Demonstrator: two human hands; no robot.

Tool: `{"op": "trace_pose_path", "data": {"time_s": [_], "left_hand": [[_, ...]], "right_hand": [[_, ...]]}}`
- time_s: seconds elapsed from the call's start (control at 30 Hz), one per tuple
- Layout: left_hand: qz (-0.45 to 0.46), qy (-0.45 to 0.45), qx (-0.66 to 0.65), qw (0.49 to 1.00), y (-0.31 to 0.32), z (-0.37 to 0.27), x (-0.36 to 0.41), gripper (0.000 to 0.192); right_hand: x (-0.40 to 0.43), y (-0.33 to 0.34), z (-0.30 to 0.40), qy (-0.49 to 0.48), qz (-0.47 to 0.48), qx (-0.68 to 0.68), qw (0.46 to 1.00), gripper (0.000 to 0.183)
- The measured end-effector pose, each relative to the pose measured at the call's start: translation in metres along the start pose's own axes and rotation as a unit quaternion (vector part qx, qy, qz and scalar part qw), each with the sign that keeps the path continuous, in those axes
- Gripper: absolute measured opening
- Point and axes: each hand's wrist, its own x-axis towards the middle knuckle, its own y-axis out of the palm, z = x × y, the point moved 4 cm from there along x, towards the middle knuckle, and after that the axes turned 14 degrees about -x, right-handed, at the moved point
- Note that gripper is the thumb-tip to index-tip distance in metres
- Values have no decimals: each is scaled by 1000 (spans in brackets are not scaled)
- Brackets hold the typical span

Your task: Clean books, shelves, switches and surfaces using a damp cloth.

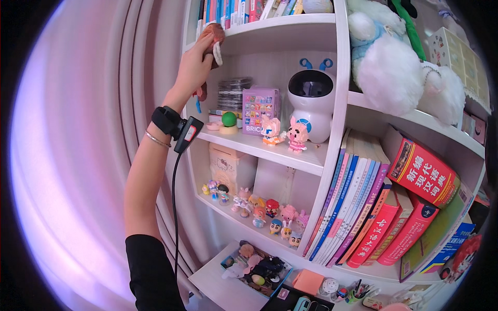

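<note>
My left hand (197, 60) is raised to the upper left of the shelf unit, with its fingers closed around a soft brown item (214, 33). The item has a white strip, and whether it is a cloth or a plush toy is not clear. It rests against the front edge of the upper shelf board (272, 26), just below a row of books (229, 13). Under my wrist hang a brown piece and a blue tip (198, 107), partly hidden by the hand. A black strap with a cabled device (186, 134) sits on my wrist. My right hand is out of view.
A white robot toy (317, 110), brick figures (297, 136) and a purple box (258, 110) stand on the middle shelf. Several small figurines (258, 215) line the shelf below. Curtains (89, 155) hang at left. A filled box (286, 278) stands on the desk below.
</note>
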Motion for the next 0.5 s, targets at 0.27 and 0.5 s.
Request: {"op": "trace_pose_path", "data": {"time_s": [0.27, 0.5], "left_hand": [[-23, -43, 7, 999, -18, 62, -8, 44], [23, -237, 149, 960, -49, 135, -34, 31]], "right_hand": [[-3, 23, 34, -21, 38, -30, 999, 27], [-11, 40, 68, 13, 17, 43, 999, 22]]}}
